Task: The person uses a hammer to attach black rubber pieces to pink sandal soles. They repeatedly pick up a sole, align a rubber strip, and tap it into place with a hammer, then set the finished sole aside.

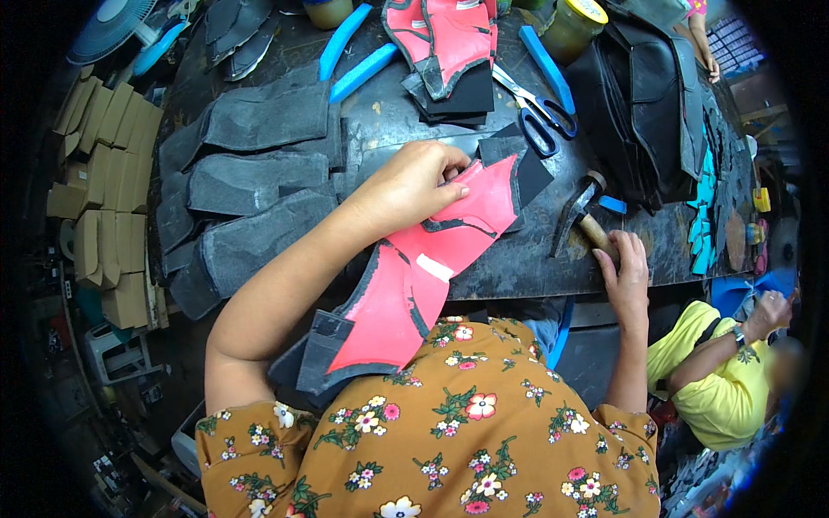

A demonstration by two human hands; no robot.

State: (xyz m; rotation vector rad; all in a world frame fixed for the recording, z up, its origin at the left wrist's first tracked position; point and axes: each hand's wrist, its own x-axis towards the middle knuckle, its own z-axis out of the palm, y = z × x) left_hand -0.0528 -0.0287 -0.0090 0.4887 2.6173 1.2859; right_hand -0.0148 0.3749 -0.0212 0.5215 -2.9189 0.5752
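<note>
Left hand [413, 186] pressed down in a closed grip on the pink and black shoe piece [414, 268], fingers curled over its upper edge, pinning it at the near edge of the dark table [518, 268] with the lower end hanging off toward the lap. Right hand [626, 268] wrapped around the wooden handle of the hammer [580, 216], head resting on the table just beside the piece. Likely risks: a blow landing on the left fingers, lying close to any spot worth striking; the overhanging piece sliding off the edge if the pressing hand lifts; the scissors [540, 116] with blue handles, just beyond, getting knocked. Grey padded pieces [250, 173] fanned out to the left, more pink and black pieces [449, 43] stacked at the far side, blue foam strips [363, 73] among them. Stacks of plain tan cardboard boxes [104, 198] on the floor at far left, no readable marks. Jar with a yellow lid [574, 26] at the far edge, its label too small to make out. Another person in a yellow shirt [708, 380] seated at right.
</note>
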